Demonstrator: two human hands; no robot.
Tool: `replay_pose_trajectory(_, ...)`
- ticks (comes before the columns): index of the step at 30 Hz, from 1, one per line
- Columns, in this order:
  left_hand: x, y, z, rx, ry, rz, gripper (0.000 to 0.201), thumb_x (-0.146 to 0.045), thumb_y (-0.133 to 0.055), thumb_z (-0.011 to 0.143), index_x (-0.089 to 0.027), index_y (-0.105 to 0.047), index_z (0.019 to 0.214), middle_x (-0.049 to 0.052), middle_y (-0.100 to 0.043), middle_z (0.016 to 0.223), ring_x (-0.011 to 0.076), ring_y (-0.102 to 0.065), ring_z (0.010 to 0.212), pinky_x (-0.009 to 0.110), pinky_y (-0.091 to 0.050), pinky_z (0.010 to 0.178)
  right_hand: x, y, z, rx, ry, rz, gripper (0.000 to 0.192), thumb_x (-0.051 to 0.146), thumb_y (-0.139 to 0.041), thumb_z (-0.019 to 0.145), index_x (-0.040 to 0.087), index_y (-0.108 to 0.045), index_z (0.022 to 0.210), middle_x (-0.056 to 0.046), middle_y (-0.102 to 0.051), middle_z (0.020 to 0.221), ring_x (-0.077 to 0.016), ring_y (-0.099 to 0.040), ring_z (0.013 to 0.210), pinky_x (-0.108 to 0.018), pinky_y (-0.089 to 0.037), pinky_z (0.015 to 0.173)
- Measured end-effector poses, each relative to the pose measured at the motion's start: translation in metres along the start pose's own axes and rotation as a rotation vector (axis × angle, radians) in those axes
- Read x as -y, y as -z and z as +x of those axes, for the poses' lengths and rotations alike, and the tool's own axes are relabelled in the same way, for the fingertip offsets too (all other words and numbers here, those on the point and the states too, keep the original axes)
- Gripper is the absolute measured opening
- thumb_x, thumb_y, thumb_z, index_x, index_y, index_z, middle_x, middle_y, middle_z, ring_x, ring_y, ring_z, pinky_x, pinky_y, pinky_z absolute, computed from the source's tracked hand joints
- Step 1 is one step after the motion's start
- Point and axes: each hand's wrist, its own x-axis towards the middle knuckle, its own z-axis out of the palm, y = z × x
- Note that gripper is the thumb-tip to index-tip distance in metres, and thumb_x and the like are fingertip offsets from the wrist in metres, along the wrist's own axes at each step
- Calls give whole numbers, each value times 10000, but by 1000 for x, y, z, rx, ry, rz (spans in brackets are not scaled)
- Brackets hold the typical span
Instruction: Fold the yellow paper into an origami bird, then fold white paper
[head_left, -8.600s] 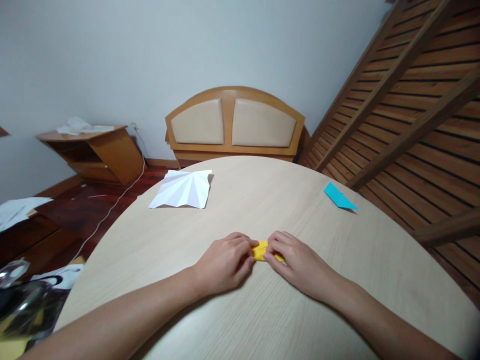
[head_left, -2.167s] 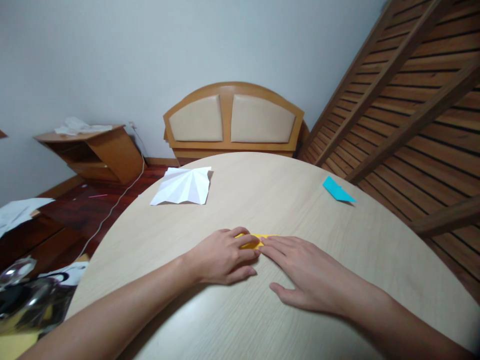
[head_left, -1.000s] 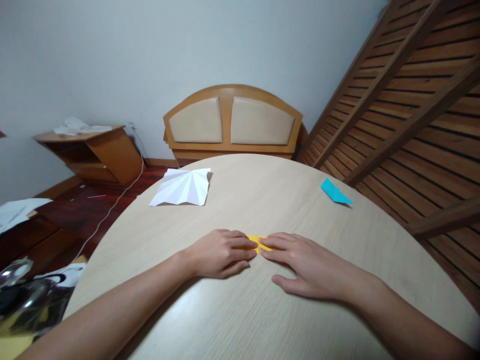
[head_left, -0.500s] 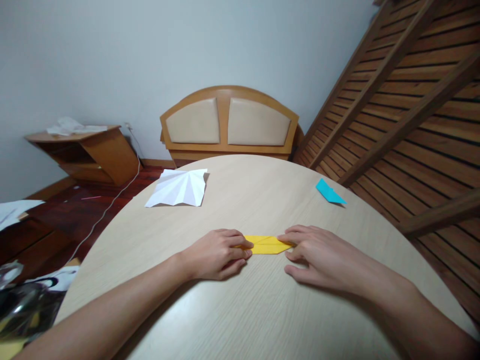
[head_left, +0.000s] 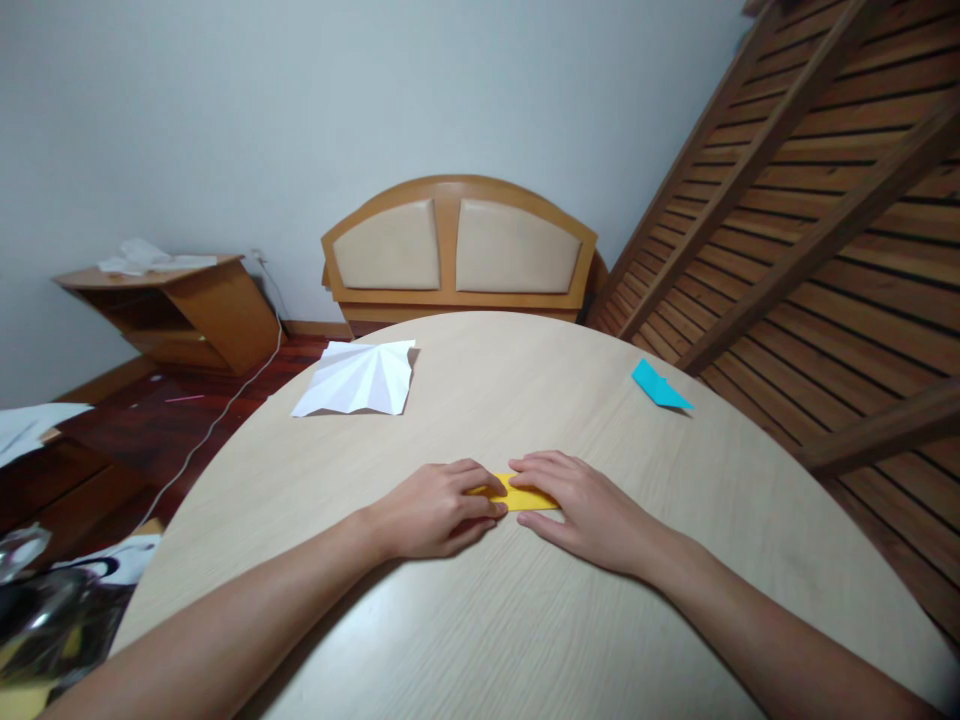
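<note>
A strip of folded yellow paper [head_left: 534, 498] lies flat on the round table, partly covered by both hands. My left hand [head_left: 442, 508] rests over its left end, fingers bent and closed onto the paper, holding it down. My right hand [head_left: 581, 505] lies across its right part, fingers stretched over the upper edge and thumb apart near the lower edge. The right end of the strip is hidden beneath that hand. Only a short yellow stretch shows between the two hands.
Toward the back left of the table [head_left: 480, 380] is a creased white sheet [head_left: 358, 380] with fan-like folds. A small folded blue paper [head_left: 660, 386] lies at the back right. Beyond stand a headboard [head_left: 459, 240], a wooden cabinet [head_left: 217, 310] and wooden slats [head_left: 825, 260].
My right hand has slid left along the yellow paper, from its pointed right end toward my left hand. My left hand has stayed in place.
</note>
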Motion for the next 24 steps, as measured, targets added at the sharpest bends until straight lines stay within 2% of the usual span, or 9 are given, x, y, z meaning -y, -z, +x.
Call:
replay_pose_trajectory(6, -2, -1, 0, -10, 32, 22, 243, -261, -506, 999, -196, -700, 1129, 98, -672, 1120, 220, -626, 1033, 349, -557, 876, 3, 3, 5, -23, 29, 43, 177, 275, -632, 951, 205, -737, 1075, -74, -735, 1161, -230, -640, 1095, -406, -503, 980)
replay_pose_trajectory(9, -3, -2, 1, -13, 41, 10, 237, -255, -512, 994, -199, -706, 1119, 95, -674, 1144, 226, -621, 1060, 357, -554, 895, 3, 2, 6, -30, 16, 67, 159, 266, -642, 944, 205, -744, 1048, -74, -739, 1133, -223, -643, 1072, -392, -514, 957)
replay_pose_trajectory(15, -6, -5, 1, -70, 130, -61, 210, -228, -563, 960, -231, -730, 1088, 80, -622, 1324, 233, -606, 1164, 389, -521, 995, 3, 0, 6, -63, 9, 94, 164, 222, -667, 904, 208, -734, 1053, -86, -733, 1179, -240, -629, 1129, -425, -506, 995)
replay_pose_trajectory(20, -5, -7, 1, -81, 146, -89, 207, -236, -553, 973, -223, -736, 1068, 83, -652, 1236, 220, -623, 1092, 361, -537, 938, 3, -1, 8, -72, -5, 137, 141, 215, -675, 895, 219, -727, 1026, -74, -740, 1122, -234, -647, 1089, -414, -516, 968)
replay_pose_trajectory(24, -4, -9, 0, -108, 143, -98, 197, -235, -560, 972, -202, -736, 1055, 91, -659, 1174, 214, -613, 1067, 355, -539, 921, 3, -3, 7, -84, -13, 151, 171, 199, -692, 870, 213, -714, 1039, -78, -728, 1151, -232, -641, 1105, -409, -510, 973)
